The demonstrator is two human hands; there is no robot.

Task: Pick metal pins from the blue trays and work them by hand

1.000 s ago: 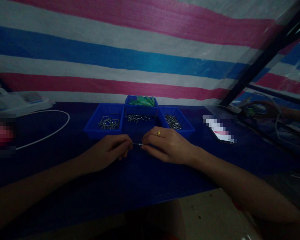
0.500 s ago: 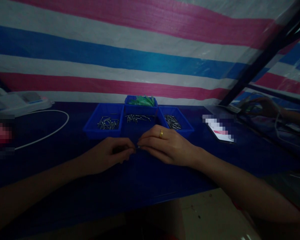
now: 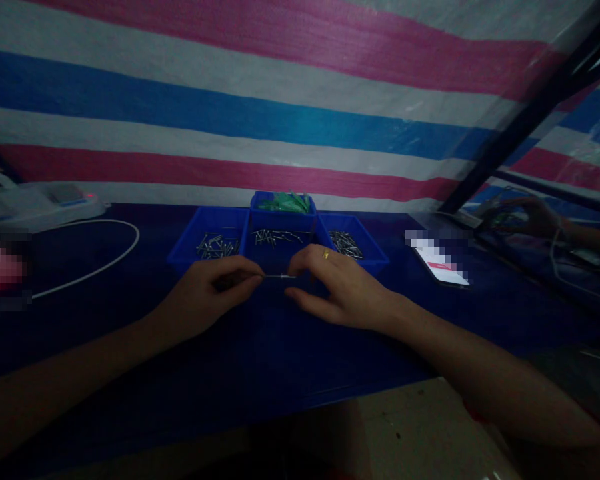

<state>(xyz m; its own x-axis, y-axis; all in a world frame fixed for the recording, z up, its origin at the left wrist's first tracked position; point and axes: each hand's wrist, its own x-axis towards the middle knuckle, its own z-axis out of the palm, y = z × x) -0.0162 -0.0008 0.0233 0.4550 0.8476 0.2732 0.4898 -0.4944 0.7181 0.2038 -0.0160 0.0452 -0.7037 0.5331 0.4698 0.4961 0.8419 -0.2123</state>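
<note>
My left hand [image 3: 223, 287] pinches one end of a thin metal pin [image 3: 276, 276] between thumb and fingertips. The pin lies level, pointing right, and looks thicker and lighter toward its right end. My right hand [image 3: 337, 285] wears a gold ring; its thumb and fingers are apart around that end, and whether a fingertip touches it I cannot tell. Behind my hands stand a left blue bin [image 3: 184, 245] and a right blue bin [image 3: 377, 253], both with slim metal pieces inside. More metal pins [image 3: 267, 237] lie between these bins.
A back blue bin [image 3: 283, 216] carries green plastic packets [image 3: 287, 201]. To the right lies a phone [image 3: 440, 261] with a lit screen. A white cable [image 3: 130, 250] loops at left near a white device [image 3: 55, 203]. Another person's hand [image 3: 530, 213] shows at far right.
My right fingers have parted from a closed pinch, baring the pin between my hands. Both hands have risen slightly, and my left hand has shifted a little away from the right.
</note>
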